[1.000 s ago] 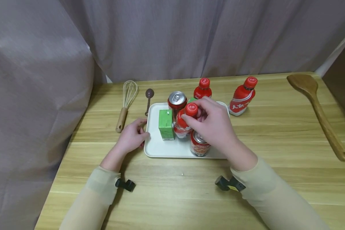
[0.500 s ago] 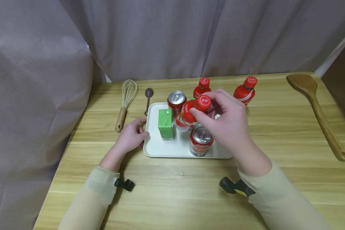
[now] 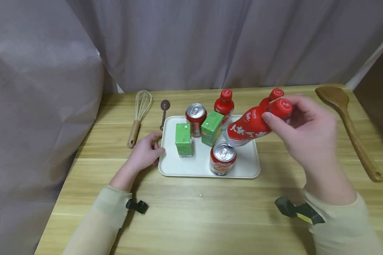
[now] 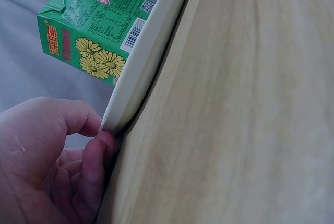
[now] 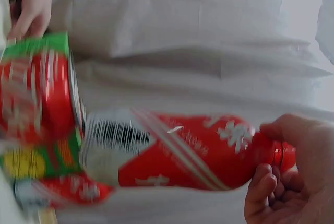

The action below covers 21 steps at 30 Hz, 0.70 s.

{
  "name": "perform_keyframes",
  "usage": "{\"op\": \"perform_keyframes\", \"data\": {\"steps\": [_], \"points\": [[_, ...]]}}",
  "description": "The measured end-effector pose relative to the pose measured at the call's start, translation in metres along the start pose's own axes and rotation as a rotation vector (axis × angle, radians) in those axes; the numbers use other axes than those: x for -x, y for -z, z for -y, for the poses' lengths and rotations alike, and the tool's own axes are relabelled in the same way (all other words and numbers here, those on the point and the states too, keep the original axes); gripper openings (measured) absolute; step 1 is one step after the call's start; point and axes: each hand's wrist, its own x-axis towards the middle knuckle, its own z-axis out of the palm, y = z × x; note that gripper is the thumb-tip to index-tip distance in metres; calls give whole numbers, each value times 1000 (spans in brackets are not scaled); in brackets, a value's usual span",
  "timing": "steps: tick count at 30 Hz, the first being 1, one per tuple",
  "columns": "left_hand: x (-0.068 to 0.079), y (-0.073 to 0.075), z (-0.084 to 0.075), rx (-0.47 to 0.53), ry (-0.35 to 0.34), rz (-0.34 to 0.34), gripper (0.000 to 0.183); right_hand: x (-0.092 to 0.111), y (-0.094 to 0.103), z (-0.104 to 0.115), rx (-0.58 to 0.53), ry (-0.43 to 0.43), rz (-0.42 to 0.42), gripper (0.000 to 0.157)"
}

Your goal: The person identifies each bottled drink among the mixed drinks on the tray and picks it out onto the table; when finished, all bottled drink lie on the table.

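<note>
My right hand (image 3: 312,131) pinches a red bottle (image 3: 250,124) at its neck, below the cap, and holds it tilted above the right part of the white tray (image 3: 194,166). With thumb and fingers, my left hand (image 3: 145,152) grips the tray's left rim; the left wrist view shows fingertips (image 4: 106,139) at the rim's edge. Two green drink cartons stand on the tray, a left carton (image 3: 183,140) and a middle carton (image 3: 212,129). A rear can (image 3: 196,118) and a front can (image 3: 222,159) stand there too. Another red bottle (image 3: 224,106) stands at the tray's back.
A third red bottle (image 3: 276,95) is partly hidden behind the held one. A whisk (image 3: 138,120) and a small brown spoon (image 3: 164,111) lie left of the tray. Far right lies a wooden spatula (image 3: 348,124). A grey curtain (image 3: 178,42) hangs behind the table.
My right hand has lifted the red bottle from between the cartons and cans and carried it to the right, uncovering the middle carton. The left hand stays at the tray rim.
</note>
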Motion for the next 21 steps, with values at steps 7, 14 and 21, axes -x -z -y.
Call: {"op": "perform_keyframes", "data": {"steps": [7, 14, 21], "points": [[0, 0, 2, 2, -4, 3, 58, -5, 37, -18, 108, -45, -17, 25], [0, 0, 2, 12, 4, 5, 59, -2, 63, -46, 263, -92, 69, 23], [1, 0, 2, 14, 14, -1, 59, -9, 77, -80, 368, -68, 177, 23]]}}
